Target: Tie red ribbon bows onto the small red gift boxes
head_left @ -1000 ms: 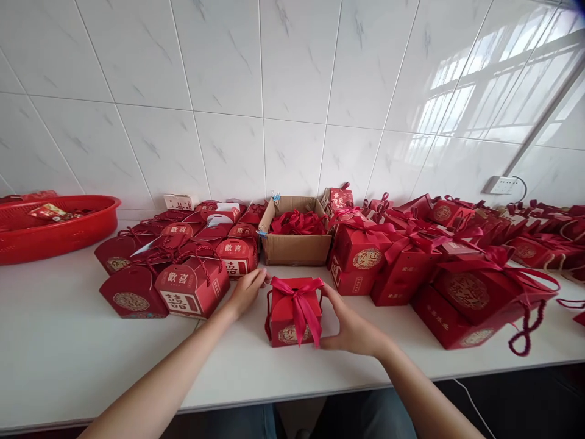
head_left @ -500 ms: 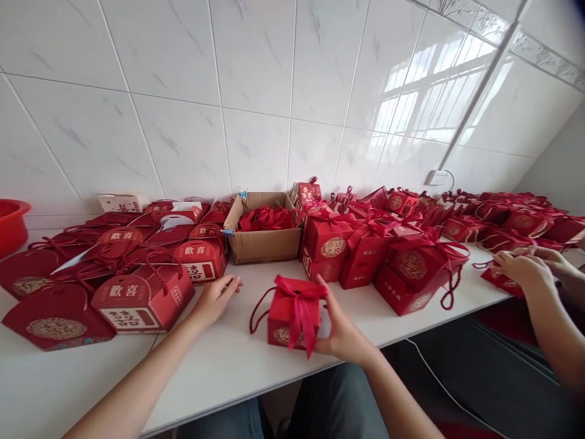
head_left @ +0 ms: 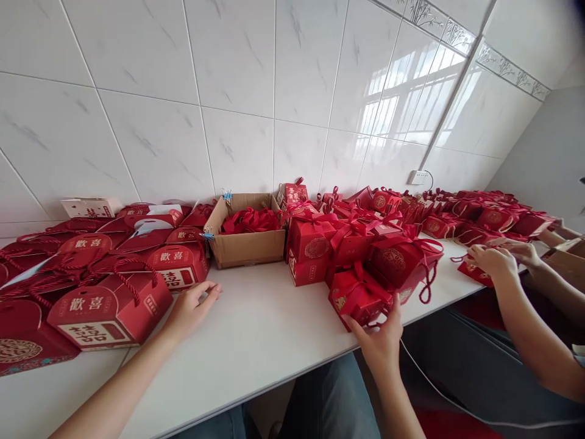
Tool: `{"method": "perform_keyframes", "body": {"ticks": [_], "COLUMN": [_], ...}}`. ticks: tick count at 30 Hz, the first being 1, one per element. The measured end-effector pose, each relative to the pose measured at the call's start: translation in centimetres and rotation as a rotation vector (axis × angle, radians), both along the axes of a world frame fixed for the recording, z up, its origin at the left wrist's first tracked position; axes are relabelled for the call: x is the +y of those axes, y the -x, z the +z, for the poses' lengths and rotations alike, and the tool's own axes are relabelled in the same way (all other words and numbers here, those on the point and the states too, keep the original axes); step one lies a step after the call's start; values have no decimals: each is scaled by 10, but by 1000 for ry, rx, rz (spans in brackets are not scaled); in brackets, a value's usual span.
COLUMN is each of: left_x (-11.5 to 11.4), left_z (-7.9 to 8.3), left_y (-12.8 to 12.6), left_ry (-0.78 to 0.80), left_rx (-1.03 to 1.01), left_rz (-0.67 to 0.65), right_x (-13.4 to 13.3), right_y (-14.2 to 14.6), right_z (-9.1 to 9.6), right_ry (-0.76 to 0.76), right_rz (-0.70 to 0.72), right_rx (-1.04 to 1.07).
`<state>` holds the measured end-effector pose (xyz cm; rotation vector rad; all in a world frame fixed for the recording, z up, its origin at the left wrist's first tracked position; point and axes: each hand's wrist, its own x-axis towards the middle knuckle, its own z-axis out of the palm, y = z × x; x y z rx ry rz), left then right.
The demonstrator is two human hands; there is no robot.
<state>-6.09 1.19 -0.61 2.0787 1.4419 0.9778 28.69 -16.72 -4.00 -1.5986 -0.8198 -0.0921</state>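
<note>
A small red gift box (head_left: 359, 300) with a ribbon bow stands slightly tilted at the front of the group of ribboned red boxes. My right hand (head_left: 379, 335) grips it from its near right side, thumb and fingers spread around the lower corner. My left hand (head_left: 194, 308) rests on the white table with nothing in it, its fingers loosely bent and apart. Just left of that hand sits a red box with a rope handle (head_left: 112, 314), one of several gold-lettered boxes.
A cardboard box (head_left: 249, 247) of red ribbons (head_left: 251, 221) stands against the tiled wall. Tall ribboned boxes (head_left: 311, 247) crowd beside it, with many more piled at right. Another person's hands (head_left: 496, 259) handle a red piece at the right of the table (head_left: 256, 329).
My right hand has carried the small bowed box rightward, from the table's middle to the front of the ribboned boxes. The left hand stays low on the table. The view has turned right.
</note>
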Motion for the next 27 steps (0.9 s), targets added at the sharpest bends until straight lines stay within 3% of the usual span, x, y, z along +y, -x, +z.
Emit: {"method": "perform_keyframes", "body": {"ticks": [5, 11, 16, 20, 23, 27], "left_x": [4, 6, 1, -4, -7, -16], "left_z": [-4, -6, -2, 1, 1, 8], "left_y": [1, 1, -3, -6, -8, -11], "left_ry": [-14, -12, -53, -101, -140, -253], "left_rx": [28, 23, 36, 41, 66, 135], "left_rz": [-5, -19, -42, -77, -91, -103], "right_x": [9, 15, 11, -2, -8, 1], "right_y": [-2, -7, -2, 29, 63, 95], "right_z": [-4, -7, -9, -10, -5, 5], "right_ry": [102, 69, -17, -140, -227, -167], "right_rz": [-175, -169, -157, -221, -88, 307], "right_rx": [-82, -49, -37, -126, -248, -327]}}
